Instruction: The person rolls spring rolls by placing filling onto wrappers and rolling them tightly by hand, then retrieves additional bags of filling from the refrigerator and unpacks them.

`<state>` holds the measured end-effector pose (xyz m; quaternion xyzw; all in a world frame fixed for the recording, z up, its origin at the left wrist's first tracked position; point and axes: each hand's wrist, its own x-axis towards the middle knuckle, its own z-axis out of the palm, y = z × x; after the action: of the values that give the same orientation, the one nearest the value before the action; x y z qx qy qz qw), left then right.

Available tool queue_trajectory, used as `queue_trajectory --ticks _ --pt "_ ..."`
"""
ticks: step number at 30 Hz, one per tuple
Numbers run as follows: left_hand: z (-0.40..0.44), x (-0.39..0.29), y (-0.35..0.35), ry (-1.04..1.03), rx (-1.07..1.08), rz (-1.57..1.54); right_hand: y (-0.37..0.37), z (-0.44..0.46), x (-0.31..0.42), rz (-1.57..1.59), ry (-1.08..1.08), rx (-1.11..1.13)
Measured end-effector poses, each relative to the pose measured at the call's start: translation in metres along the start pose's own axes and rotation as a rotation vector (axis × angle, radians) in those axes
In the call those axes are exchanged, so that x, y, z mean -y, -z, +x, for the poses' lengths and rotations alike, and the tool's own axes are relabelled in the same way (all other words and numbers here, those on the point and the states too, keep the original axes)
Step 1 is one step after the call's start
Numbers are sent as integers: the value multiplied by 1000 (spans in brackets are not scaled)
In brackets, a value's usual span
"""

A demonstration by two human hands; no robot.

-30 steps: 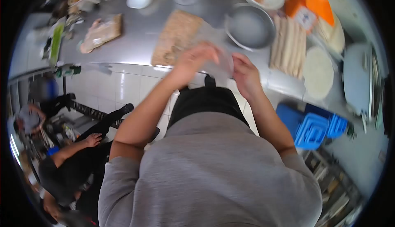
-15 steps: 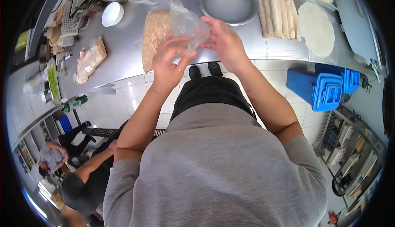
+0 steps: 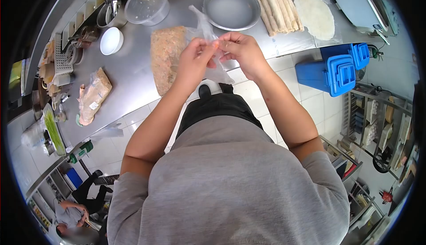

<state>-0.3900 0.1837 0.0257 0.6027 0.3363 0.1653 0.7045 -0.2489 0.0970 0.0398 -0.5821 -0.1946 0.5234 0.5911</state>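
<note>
A clear plastic bag packed with an orange-flecked minced filling (image 3: 166,58) lies on the steel counter near its front edge. Its loose, unfilled plastic end (image 3: 205,25) stretches to the right, between my hands. My left hand (image 3: 194,62) is pinched on this plastic, over the right side of the filling. Just right of it, my right hand (image 3: 245,54) also has its fingers closed on the plastic, fingertips almost meeting the left ones. Small orange bits stick to the fingertips. Part of the plastic hangs below my hands, beyond the counter edge.
Behind my hands stands a round metal pan (image 3: 232,8). Right of it lie several long pale rolls (image 3: 276,7) and a flat white wrapper sheet (image 3: 315,16). Leftward are a white bowl (image 3: 111,41), a clear tub (image 3: 147,5) and another wrapped package (image 3: 94,96). Blue bins (image 3: 326,74) stand below right.
My hands have drawn together, from spread fingers around the plastic to a pinch on it. The camera view has shifted, and the nearer co-worker in black is mostly out of sight.
</note>
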Motion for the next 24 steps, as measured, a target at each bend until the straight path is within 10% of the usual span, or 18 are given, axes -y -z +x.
queue_trajectory --ticks 7,16,24 --pt "14 -7 37 54 -187 -604 13 6 -30 22 -35 -229" --pt "19 -71 146 -135 -63 -492 -6 18 -29 111 -75 -67" --pt "27 -99 124 -276 51 1491 -50 28 -16 78 -129 78"
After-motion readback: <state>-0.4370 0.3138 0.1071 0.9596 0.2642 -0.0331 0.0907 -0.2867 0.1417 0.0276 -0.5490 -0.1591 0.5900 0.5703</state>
